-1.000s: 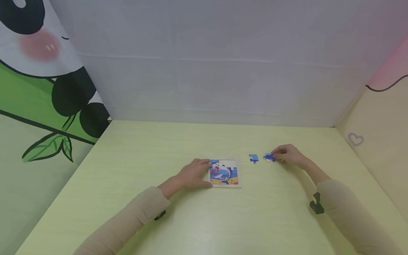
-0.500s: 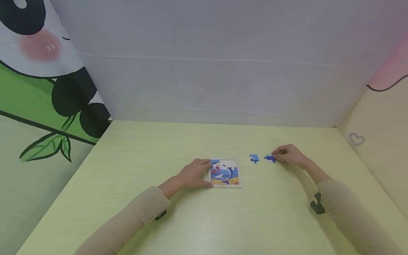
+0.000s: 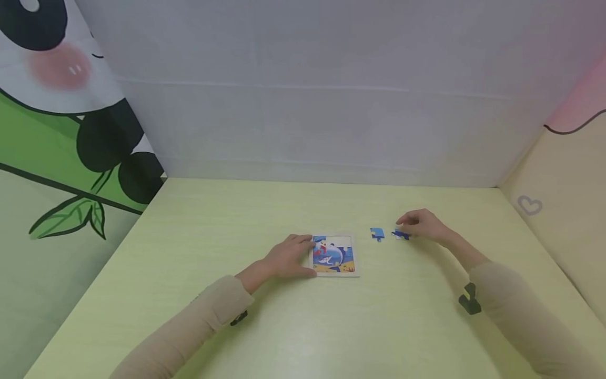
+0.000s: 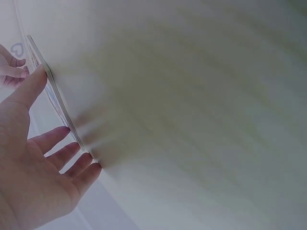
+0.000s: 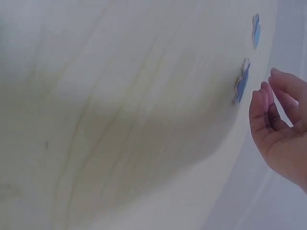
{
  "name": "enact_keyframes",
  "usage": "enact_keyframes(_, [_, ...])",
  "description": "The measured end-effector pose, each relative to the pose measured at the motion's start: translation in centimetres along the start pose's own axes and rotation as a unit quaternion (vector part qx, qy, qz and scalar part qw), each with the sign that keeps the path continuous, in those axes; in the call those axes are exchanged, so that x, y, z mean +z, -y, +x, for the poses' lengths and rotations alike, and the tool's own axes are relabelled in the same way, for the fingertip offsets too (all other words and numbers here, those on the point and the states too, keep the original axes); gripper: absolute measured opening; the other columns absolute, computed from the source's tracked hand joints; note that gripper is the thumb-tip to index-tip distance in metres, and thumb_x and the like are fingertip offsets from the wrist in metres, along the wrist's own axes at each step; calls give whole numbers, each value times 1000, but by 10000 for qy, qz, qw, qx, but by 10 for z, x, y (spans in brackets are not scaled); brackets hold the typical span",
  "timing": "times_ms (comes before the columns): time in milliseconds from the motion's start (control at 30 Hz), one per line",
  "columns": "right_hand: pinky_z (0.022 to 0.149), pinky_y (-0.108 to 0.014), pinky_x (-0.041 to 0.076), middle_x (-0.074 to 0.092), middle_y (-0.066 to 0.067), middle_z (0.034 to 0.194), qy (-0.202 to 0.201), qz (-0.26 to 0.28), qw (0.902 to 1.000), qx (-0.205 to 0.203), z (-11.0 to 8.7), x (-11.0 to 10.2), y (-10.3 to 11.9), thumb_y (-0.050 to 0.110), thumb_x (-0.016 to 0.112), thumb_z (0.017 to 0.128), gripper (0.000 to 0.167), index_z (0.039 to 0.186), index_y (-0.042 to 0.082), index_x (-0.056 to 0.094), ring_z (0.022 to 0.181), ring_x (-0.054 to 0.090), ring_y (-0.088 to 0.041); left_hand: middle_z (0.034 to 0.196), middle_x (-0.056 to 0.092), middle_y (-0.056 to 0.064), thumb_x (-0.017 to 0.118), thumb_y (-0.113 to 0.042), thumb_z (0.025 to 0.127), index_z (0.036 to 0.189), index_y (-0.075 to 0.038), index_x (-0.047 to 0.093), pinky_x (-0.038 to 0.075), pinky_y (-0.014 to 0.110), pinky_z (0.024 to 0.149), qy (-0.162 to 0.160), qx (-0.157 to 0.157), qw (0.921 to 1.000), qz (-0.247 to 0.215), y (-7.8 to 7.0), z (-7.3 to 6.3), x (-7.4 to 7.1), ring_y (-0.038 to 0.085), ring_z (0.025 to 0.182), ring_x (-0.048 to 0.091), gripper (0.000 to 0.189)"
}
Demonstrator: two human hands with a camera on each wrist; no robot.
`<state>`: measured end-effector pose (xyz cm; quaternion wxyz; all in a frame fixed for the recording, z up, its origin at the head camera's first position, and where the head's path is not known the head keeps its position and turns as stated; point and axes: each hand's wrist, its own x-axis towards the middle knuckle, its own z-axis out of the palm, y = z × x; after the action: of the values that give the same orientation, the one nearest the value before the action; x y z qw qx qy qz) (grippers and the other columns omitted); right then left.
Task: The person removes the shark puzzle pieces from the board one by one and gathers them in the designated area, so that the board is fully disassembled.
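On the table lies a square framed jigsaw puzzle (image 3: 333, 256), partly filled with a whale picture; a pale gap shows at its top right. My left hand (image 3: 290, 258) rests against its left side, fingers and thumb spread and fairly straight along the frame's edge. In the left wrist view the left hand (image 4: 38, 158) touches the thin board. My right hand (image 3: 423, 225) hovers over a dark-blue puzzle piece (image 3: 400, 235). From the right wrist, the right hand (image 5: 283, 115) appears apart from that piece (image 5: 242, 82), with loosely bent fingers and nothing between them.
A light-blue puzzle piece (image 3: 377, 233) lies between the framed puzzle and the dark-blue piece. A pale yellow table (image 3: 236, 210) carries everything. Behind it stands a grey wall (image 3: 303, 121); printed side panels rise at left and right.
My right hand has lifted slightly off the dark-blue piece and shifted a little to the left. My left hand and the framed puzzle stay in place.
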<state>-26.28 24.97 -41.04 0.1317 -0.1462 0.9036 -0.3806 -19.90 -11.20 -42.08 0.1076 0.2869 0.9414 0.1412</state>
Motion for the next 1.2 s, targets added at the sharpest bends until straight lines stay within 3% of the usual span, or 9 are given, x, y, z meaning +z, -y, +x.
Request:
enact_keyframes(233, [56, -27, 48, 63, -14, 86, 191, 196, 9992, -303, 14, 25, 28, 7, 59, 86, 22, 104, -6, 62, 67, 53, -17, 141, 36, 12, 69, -45, 76, 130, -6, 47, 34, 42, 101, -22, -62, 10000, -23, 0, 0, 0, 29, 128, 33, 71])
enact_keyframes(633, [60, -23, 45, 64, -6, 83, 144, 117, 9970, -754, 36, 81, 74, 11, 67, 80, 23, 99, -3, 65, 69, 52, -14, 142, 35, 12, 69, -49, 74, 132, -5, 45, 33, 42, 102, 2, -124, 9999, 91, 1, 0, -3, 29, 128, 33, 76])
enact_keyframes(867, [71, -25, 50, 66, -4, 87, 272, 18, 9978, -603, 46, 110, 88, 14, 69, 80, 24, 101, 2, 66, 78, 59, -13, 141, 36, 14, 69, -50, 72, 132, -4, 44, 34, 43, 101, -26, -116, 9999, 67, 3, 2, -3, 30, 127, 34, 80])
enact_keyframes(1200, [67, -22, 48, 62, -2, 81, 268, -111, 9980, -556, 52, 128, 96, 14, 73, 75, 27, 99, 2, 65, 72, 56, -11, 140, 37, 12, 70, -52, 70, 133, -4, 43, 36, 44, 99, -68, -123, 9998, 119, 4, 2, -2, 29, 126, 35, 84])
